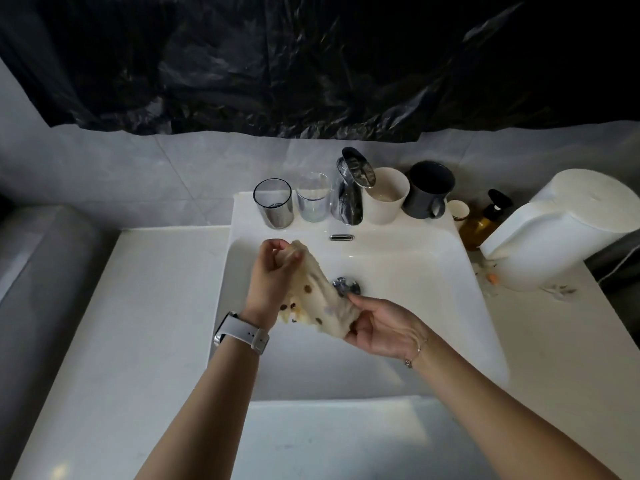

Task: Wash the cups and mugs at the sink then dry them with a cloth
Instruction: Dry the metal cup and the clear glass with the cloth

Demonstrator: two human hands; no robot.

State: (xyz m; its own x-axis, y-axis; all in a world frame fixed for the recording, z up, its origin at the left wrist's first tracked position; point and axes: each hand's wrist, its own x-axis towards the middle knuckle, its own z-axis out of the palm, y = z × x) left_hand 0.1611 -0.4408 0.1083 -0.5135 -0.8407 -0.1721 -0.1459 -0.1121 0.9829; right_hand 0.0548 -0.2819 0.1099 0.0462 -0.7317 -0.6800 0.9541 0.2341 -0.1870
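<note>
left hand (pixel 273 271) grips upper end of spotted cloth (pixel 320 296) | right hand (pixel 375 332) grips lower end, cloth twisted between them over sink (pixel 433 271) | two glasses (pixel 273 207), white cup (pixel 384 197), grey mug (pixel 429 188) stand on rim beside tap (pixel 349 188)

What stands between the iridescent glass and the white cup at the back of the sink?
The chrome faucet stands between the iridescent glass and white cup, seen in the head view.
</note>
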